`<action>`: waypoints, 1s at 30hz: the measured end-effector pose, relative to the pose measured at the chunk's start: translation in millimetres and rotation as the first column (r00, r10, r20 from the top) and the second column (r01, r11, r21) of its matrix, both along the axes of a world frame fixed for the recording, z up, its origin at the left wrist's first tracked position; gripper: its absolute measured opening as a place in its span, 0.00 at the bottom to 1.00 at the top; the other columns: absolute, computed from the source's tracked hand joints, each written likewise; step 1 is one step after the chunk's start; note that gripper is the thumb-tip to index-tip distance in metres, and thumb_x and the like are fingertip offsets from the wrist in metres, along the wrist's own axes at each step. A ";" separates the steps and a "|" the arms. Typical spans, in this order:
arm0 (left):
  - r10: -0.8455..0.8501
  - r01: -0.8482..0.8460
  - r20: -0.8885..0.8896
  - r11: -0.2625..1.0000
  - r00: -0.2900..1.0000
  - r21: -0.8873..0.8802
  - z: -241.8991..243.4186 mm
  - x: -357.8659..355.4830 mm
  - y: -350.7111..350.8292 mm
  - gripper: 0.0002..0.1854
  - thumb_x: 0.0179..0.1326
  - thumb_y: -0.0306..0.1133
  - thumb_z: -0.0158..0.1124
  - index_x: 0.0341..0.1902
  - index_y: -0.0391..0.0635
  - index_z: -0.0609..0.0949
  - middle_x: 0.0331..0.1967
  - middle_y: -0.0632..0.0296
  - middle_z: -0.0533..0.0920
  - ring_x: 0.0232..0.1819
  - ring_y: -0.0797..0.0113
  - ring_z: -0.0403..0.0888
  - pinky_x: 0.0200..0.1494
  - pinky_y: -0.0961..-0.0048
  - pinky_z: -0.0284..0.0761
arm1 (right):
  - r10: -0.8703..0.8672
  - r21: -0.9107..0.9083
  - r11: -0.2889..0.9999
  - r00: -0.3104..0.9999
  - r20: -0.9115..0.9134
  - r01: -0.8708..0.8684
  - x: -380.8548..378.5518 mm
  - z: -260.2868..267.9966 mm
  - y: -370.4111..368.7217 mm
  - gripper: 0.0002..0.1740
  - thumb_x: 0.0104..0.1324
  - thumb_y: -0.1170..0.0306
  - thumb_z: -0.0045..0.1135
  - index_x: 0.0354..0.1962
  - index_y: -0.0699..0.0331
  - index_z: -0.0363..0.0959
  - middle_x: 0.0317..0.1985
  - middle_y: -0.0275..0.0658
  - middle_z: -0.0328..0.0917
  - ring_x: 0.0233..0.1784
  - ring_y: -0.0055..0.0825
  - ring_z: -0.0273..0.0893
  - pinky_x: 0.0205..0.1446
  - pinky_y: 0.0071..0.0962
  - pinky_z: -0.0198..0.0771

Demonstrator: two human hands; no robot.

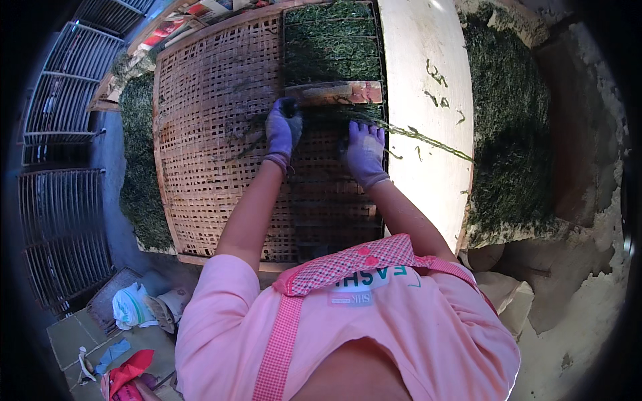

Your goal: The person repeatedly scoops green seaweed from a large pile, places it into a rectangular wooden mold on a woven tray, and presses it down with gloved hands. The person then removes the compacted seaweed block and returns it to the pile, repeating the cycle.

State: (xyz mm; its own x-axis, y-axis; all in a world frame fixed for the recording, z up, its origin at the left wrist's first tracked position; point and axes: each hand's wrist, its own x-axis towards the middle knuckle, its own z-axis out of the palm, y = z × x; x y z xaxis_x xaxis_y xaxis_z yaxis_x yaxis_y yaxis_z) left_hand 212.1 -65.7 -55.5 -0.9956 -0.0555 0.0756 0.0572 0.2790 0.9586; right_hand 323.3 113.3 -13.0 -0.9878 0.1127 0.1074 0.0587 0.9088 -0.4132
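My left hand, in a purple glove with dark fingertips, grips one side of a blurred bundle of dark green strands. My right hand, gloved alike, has its fingers curled at the bundle's other side. Some strands trail rightward across a white board. Below the hands lies a woven bamboo tray. Just beyond them, a worn wooden bar crosses a dark narrow frame. Within the frame's far part, a matted layer of green strands is spread. Shadow hides detail under my forearms.
More green matted material lies right of the board, and another mass borders the tray's left. Barred racks stand at far left. A white plastic bag and a red cloth lie at lower left.
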 end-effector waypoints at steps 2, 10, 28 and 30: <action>-0.013 0.011 0.004 0.977 1.000 0.215 -7.2 1.9 2.5 0.11 0.60 0.27 0.57 0.46 0.48 0.80 0.38 0.60 0.81 0.40 0.61 0.78 0.49 0.65 0.74 | 0.084 -0.142 0.986 0.995 -0.056 -0.091 -3.6 4.2 3.4 0.28 0.54 0.68 0.58 0.55 0.58 0.73 0.51 0.45 0.76 0.57 0.46 0.72 0.64 0.44 0.62; -0.806 0.159 -0.165 0.304 0.568 -0.939 7.4 45.6 49.3 0.33 0.57 0.35 0.61 0.69 0.54 0.68 0.67 0.57 0.69 0.69 0.53 0.64 0.72 0.57 0.57 | -0.093 0.081 0.991 0.983 -0.157 0.107 42.8 4.1 116.8 0.18 0.58 0.66 0.60 0.47 0.57 0.73 0.45 0.46 0.76 0.45 0.42 0.75 0.45 0.44 0.72; -0.839 0.403 -0.029 0.291 0.544 -0.868 11.8 41.5 93.9 0.29 0.60 0.33 0.56 0.67 0.53 0.70 0.70 0.57 0.67 0.72 0.58 0.60 0.75 0.58 0.48 | 0.179 -0.081 0.978 0.970 -0.163 -0.194 72.5 3.8 142.8 0.17 0.56 0.65 0.68 0.43 0.55 0.76 0.46 0.41 0.78 0.41 0.42 0.79 0.42 0.38 0.75; -0.843 0.439 -0.105 0.377 0.528 -0.816 17.3 35.8 80.6 0.26 0.57 0.30 0.60 0.62 0.51 0.76 0.65 0.56 0.72 0.68 0.58 0.66 0.73 0.59 0.55 | 0.140 0.042 0.990 0.990 -0.031 -0.138 63.1 -3.9 115.2 0.08 0.60 0.66 0.62 0.36 0.57 0.76 0.39 0.43 0.78 0.37 0.49 0.78 0.38 0.42 0.73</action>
